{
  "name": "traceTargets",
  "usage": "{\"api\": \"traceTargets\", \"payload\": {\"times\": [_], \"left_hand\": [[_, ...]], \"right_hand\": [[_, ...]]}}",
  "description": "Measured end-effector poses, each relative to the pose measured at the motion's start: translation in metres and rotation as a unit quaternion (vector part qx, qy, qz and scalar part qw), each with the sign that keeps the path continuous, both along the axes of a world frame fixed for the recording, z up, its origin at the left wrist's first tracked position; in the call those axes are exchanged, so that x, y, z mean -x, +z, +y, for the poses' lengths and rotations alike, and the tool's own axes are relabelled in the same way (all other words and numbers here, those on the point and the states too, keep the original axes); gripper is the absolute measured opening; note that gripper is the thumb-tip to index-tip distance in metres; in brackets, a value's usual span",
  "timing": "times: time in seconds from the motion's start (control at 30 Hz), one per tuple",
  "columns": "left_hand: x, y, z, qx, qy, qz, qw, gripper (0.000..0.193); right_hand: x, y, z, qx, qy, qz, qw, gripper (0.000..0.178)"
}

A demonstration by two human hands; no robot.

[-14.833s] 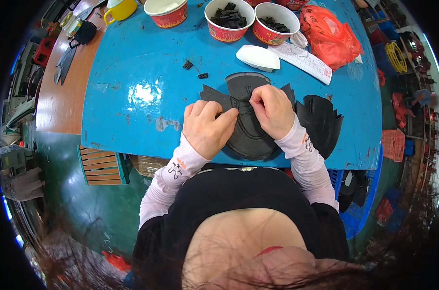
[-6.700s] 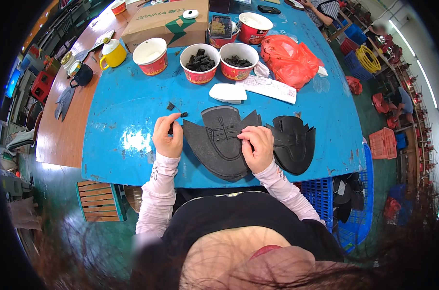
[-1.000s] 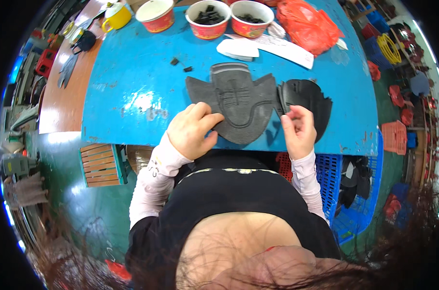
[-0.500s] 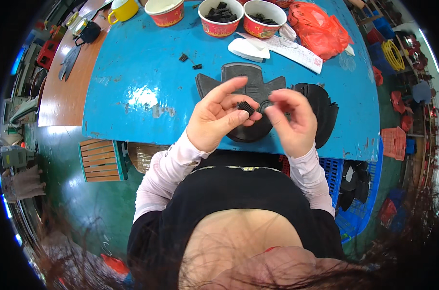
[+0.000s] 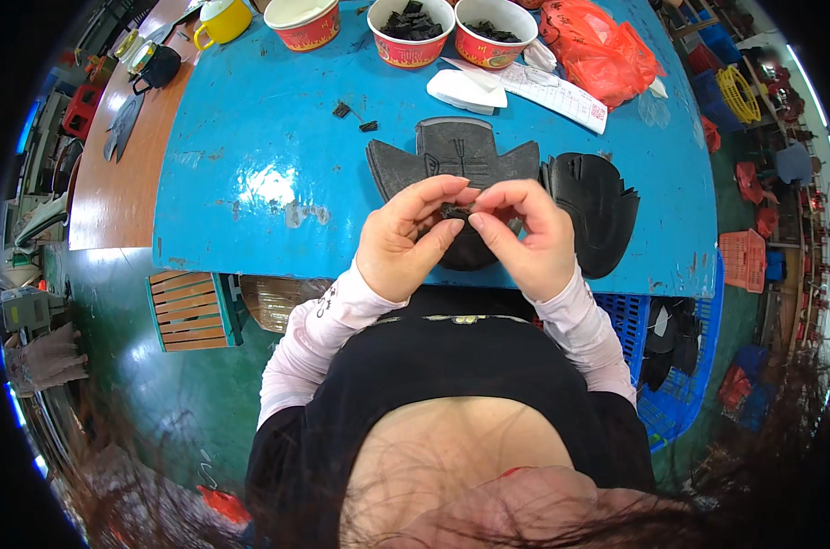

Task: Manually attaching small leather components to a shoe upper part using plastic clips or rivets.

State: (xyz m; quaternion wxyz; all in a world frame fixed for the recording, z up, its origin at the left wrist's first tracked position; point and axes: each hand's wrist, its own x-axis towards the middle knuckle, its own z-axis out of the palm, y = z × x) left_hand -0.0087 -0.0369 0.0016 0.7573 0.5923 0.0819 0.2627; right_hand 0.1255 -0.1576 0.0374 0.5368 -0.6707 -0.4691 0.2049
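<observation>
A small bundle of black strips [image 5: 454,211] is pinched between my two hands, just above the near edge of the blue table. My left hand [image 5: 413,229] grips its left side, while my right hand [image 5: 524,233] meets it from the right with thumb and forefinger closed on its end. The fingers hide part of the bundle. Under and behind my hands lie dark grey cut pieces [image 5: 456,146] with stitched or pressed lines. A stack of black curved pieces [image 5: 598,215] rests beside my right hand.
Red and white paper tubs [image 5: 410,50], some filled with black bits, line the table's far side. Near them are a red plastic bag [image 5: 598,55], a paper sheet [image 5: 556,96] and white pieces [image 5: 465,91]. Two black scraps [image 5: 368,126] lie left of centre. A yellow mug [image 5: 223,20] stands far left.
My right hand has moved left and down to meet my left hand at the bundle. Earlier the right hand was apart from it, with a thin dark ring-like thing near its fingers.
</observation>
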Motion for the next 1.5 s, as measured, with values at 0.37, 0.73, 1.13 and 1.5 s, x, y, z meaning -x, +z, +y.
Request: {"api": "traceTargets", "payload": {"times": [0.37,0.73,1.13,1.5], "left_hand": [[0.002,-0.005,0.005,-0.169,-0.009,0.019,0.985,0.032],[-0.005,0.004,0.022,-0.4,0.128,0.093,0.903,0.019],[-0.019,-0.004,0.027,-0.527,0.162,0.07,0.831,0.026],[-0.051,-0.001,0.024,-0.676,0.089,0.18,0.709,0.03]], "right_hand": [[0.003,-0.03,-0.009,-0.048,0.057,0.266,0.961,0.021],[-0.059,-0.043,0.021,-0.043,-0.024,-0.281,0.958,0.017],[-0.073,-0.042,0.04,0.022,0.075,-0.388,0.918,0.021],[-0.085,-0.048,0.035,-0.027,0.051,-0.382,0.922,0.018]]}}
